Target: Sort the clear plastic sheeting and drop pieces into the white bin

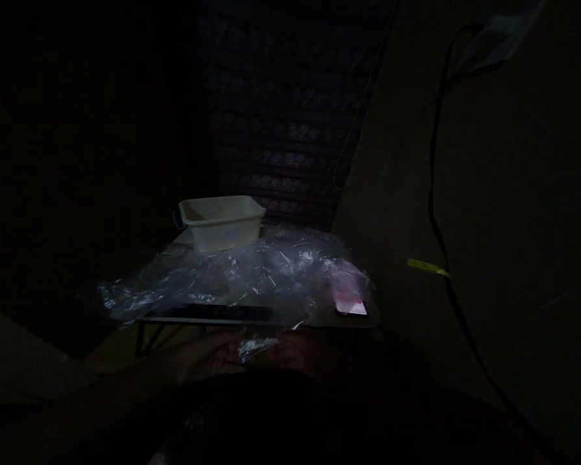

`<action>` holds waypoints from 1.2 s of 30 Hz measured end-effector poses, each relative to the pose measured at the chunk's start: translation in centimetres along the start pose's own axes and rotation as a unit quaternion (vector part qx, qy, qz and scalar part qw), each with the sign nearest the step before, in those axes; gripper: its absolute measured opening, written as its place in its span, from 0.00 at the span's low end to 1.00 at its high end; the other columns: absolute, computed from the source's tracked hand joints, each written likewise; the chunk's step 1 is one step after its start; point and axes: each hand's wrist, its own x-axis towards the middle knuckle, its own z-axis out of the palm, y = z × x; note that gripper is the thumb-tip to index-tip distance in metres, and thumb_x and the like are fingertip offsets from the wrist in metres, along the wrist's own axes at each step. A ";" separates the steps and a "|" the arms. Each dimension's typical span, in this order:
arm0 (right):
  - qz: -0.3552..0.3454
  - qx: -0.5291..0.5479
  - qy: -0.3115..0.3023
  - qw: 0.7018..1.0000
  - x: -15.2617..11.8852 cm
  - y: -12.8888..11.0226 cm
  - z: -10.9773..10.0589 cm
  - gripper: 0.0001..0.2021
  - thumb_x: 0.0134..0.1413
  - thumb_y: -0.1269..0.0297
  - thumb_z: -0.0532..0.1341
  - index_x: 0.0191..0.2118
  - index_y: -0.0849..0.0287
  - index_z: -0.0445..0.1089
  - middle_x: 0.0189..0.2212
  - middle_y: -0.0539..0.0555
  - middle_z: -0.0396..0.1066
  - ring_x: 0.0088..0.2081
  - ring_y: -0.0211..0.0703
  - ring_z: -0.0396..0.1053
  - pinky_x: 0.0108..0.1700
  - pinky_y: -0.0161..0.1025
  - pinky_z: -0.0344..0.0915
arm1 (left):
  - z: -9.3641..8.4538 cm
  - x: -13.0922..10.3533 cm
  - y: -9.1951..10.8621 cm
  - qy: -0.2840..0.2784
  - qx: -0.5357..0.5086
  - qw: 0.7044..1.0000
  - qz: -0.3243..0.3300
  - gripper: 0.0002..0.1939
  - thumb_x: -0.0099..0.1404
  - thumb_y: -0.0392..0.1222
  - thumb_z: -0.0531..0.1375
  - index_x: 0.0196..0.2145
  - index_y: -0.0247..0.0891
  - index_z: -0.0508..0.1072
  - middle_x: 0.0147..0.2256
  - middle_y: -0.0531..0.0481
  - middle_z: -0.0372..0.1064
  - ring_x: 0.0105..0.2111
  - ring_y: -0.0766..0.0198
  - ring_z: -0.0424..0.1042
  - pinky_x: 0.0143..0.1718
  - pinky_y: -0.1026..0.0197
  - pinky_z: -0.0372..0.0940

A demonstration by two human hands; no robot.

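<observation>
The scene is very dark. Low in the view, in front of the table's near edge, my left hand (217, 356) and my right hand (294, 352) face each other. A small crumpled piece of clear plastic film (257, 347) lies between them, and the fingers of both hands appear closed on its sides. Shadow hides much of the right hand's fingers. A large heap of crinkled clear plastic (252, 271) spreads over the table just beyond my hands. Whether the held piece is part of that heap I cannot tell.
A cream plastic tub (227, 232) stands at the table's back left. A phone (351, 307) with a lit screen lies at the right, partly under plastic. A long dark bar (223, 312) lies along the front edge. A black cable (433, 194) with a yellow tag (426, 266) hangs at right.
</observation>
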 end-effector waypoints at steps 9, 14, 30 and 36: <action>-0.028 0.088 -0.022 0.996 0.2 -0.5 -0.9 0.13 0.38 0.61 0.54 0.33 0.61 0.60 0.28 0.54 0.66 0.31 0.38 0.65 0.38 0.40 0.55 | -0.6 0.5 0.6 0.043 -0.011 0.999 0.026 0.12 0.41 0.37 0.59 0.28 0.34 0.67 0.26 0.49 0.68 0.29 0.62 0.66 0.35 0.60 0.59; -0.100 0.076 -0.002 0.992 0.0 0.7 0.2 0.15 0.37 0.59 0.54 0.34 0.62 0.62 0.33 0.56 0.65 0.34 0.39 0.63 0.39 0.41 0.55 | -0.1 0.5 0.0 0.010 -0.026 0.999 0.045 0.10 0.43 0.37 0.57 0.28 0.34 0.66 0.30 0.48 0.67 0.32 0.63 0.65 0.36 0.61 0.58; -0.344 -0.571 0.305 0.680 0.3 -9.3 0.5 0.11 0.38 0.64 0.51 0.15 0.64 0.62 0.13 0.49 0.58 0.19 0.33 0.57 0.22 0.31 0.51 | -0.2 0.0 3.2 -0.140 0.135 0.979 -0.061 0.16 0.49 0.48 0.51 0.28 0.32 0.68 0.27 0.44 0.68 0.30 0.58 0.66 0.32 0.57 0.58; -0.516 -0.738 0.248 0.358 0.5 -12.3 1.4 0.08 0.43 0.69 0.50 0.23 0.62 0.64 0.27 0.54 0.64 0.31 0.39 0.56 0.32 0.36 0.51 | -0.3 2.8 5.8 -0.140 -0.114 0.981 0.075 0.23 0.51 0.52 0.46 0.32 0.27 0.65 0.33 0.39 0.66 0.38 0.57 0.62 0.40 0.56 0.53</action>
